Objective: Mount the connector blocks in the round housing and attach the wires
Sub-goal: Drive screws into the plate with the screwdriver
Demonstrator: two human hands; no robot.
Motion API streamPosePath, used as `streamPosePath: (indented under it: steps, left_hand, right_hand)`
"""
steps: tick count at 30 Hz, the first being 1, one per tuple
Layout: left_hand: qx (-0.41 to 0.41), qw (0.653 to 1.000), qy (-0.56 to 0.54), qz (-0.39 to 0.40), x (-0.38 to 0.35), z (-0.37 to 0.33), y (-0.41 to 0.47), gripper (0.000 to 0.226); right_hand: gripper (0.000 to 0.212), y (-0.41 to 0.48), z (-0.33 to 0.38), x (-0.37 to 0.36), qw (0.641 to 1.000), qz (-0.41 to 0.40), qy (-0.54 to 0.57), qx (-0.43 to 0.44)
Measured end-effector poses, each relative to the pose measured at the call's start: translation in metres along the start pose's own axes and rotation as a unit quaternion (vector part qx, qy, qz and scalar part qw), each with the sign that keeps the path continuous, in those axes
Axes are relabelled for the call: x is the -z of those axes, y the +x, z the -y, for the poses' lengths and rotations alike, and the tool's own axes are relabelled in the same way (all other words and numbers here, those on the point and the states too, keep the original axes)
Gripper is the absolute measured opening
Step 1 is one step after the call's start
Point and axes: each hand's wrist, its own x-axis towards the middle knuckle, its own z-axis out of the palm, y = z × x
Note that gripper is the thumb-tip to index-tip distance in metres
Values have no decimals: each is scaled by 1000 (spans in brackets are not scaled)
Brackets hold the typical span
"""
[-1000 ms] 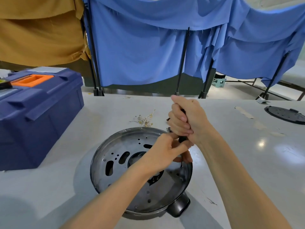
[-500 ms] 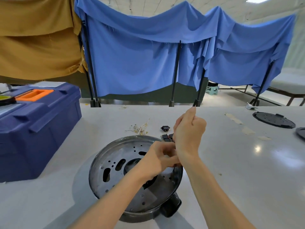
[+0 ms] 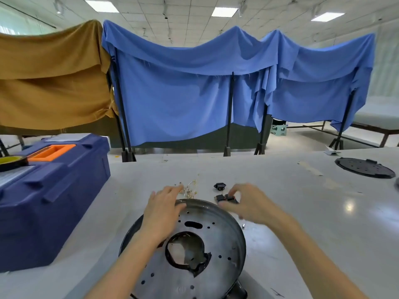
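The round metal housing lies on the white table in front of me, with a large torn-edged opening in its middle. My left hand rests flat on its far left rim, fingers spread and holding nothing. Just beyond the far rim lies a black connector block; my right hand is over it, blurred, thumb and fingers closed around it. A second black connector block sits a little farther back. A tangle of thin pale wires lies by my left fingertips. No screwdriver is visible.
A big dark blue toolbox with an orange handle stands at the left, a yellow tape roll on top. A black round cover lies at the far right. A small screw sits beside the housing. Cloth-draped stands line the table's far edge.
Both hands left the spot inside the housing where they worked a screwdriver. The left hand moved to the far rim and the right hand dropped onto the connector block. The view tilted upward.
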Motion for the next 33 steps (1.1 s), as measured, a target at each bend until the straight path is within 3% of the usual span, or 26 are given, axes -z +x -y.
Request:
streamPosePath:
  steps: [4, 14, 18, 20, 23, 25, 27, 29, 31, 33]
  left_hand:
    - [77, 994, 50, 58, -5, 18, 4, 37]
    - [75, 991, 112, 25, -7, 28, 19, 21]
    - [81, 990, 114, 35, -6, 24, 15, 22]
    - [50, 991, 127, 6, -4, 14, 8, 26]
    - [-99, 992, 65, -48, -3, -13, -2, 30]
    - [-161, 982, -84, 47, -3, -38, -11, 27]
    - [-177, 963, -128, 161, -10, -57, -21, 34]
    - [-187, 959, -90, 192, -21, -63, -26, 45]
    - [-179, 961, -87, 192, -27, -61, -29, 51]
    - [-174, 960, -97, 195, -28, -60, -30, 48]
  right_hand:
    - [20, 8, -9, -27, 995, 86, -51, 23]
    - [28, 12, -5, -19, 993, 93, 74, 8]
    - [20, 8, -6, -22, 988, 117, 103, -10]
    - [32, 7, -9, -23, 987, 115, 115, -16]
    - [52, 6, -9, -13, 991, 68, 114, -3]
    - [52, 5, -4, 2, 990, -21, 139, 8]
    - [55, 2, 2, 21, 967, -147, 207, 29]
    - [61, -3, 9, 40, 908, -257, 326, 51]
    - [62, -11, 16, 55, 837, -310, 446, 65]
    - [60, -20, 22, 62, 773, -300, 554, 77]
